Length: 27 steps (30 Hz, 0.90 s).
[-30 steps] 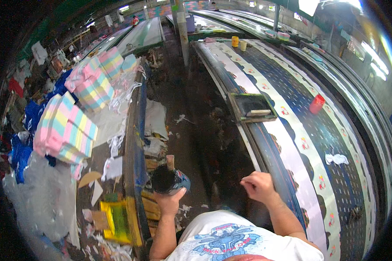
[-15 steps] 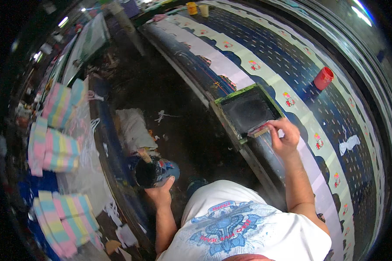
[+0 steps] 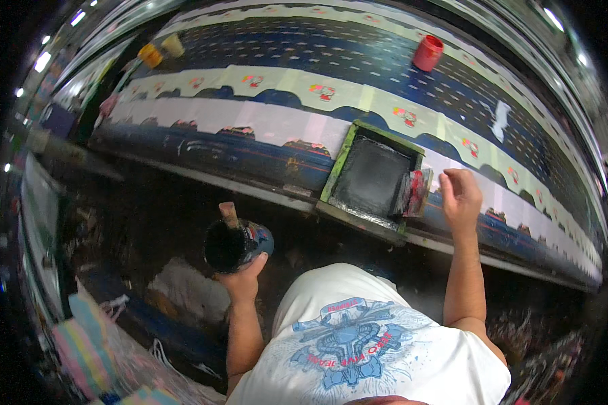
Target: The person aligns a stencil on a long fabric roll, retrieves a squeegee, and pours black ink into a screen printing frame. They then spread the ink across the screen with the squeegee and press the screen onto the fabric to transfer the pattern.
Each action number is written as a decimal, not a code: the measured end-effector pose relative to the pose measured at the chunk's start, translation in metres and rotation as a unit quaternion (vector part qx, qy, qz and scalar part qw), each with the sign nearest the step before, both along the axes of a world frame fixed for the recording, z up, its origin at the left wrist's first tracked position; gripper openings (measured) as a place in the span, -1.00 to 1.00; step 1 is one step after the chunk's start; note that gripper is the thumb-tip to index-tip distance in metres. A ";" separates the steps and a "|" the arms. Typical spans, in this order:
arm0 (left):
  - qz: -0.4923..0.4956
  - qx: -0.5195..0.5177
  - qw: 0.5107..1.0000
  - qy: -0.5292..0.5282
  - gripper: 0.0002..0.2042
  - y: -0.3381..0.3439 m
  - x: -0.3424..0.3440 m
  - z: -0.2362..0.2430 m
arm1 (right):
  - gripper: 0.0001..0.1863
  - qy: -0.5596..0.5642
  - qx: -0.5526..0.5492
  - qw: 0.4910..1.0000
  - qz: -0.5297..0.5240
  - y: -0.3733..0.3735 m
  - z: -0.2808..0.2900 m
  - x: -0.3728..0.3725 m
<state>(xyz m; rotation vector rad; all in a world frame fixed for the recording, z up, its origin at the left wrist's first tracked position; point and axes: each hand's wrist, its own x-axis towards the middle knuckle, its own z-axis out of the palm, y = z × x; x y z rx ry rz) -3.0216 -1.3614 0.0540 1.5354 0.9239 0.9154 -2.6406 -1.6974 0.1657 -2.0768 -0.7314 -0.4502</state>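
Note:
My left hand is closed round a dark can, held below the table's near edge. A wooden handle sticks up out of the can, whose inside is dark. On the table edge lies a green-rimmed printing screen frame, its mesh dark and wet-looking. A squeegee with red and dark smears leans on the frame's right side. Just right of the squeegee hovers my right hand, apart from it, with fingers loosely bent and nothing visible in them.
Across the long dark table run pale fabric strips with printed figures. A red pot stands farther back, with a yellow pot and a cream pot at far left. Striped cloth lies piled at lower left. A white rag rests on the table.
My view has turned, so the table now runs across the picture. My right hand has let go of the squeegee, which stays at the frame's side. My left hand still holds the can.

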 end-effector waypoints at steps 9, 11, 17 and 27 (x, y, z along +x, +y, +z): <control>-0.158 0.023 0.987 0.000 -0.04 0.076 0.044 0.011 | -0.16 0.093 -0.245 0.946 -0.192 0.020 -0.003 -0.072; -0.173 0.080 0.981 0.041 -0.05 0.076 0.045 0.009 | -0.09 0.226 -0.282 0.905 -0.224 0.035 0.005 -0.071; -0.177 0.032 0.982 0.050 0.00 0.069 0.034 0.015 | -0.25 0.247 -0.235 0.916 -0.213 0.038 -0.052 -0.050; -0.175 0.032 0.984 -0.008 0.06 0.071 0.028 0.028 | -0.34 0.147 -0.148 0.961 -0.183 0.036 -0.052 -0.003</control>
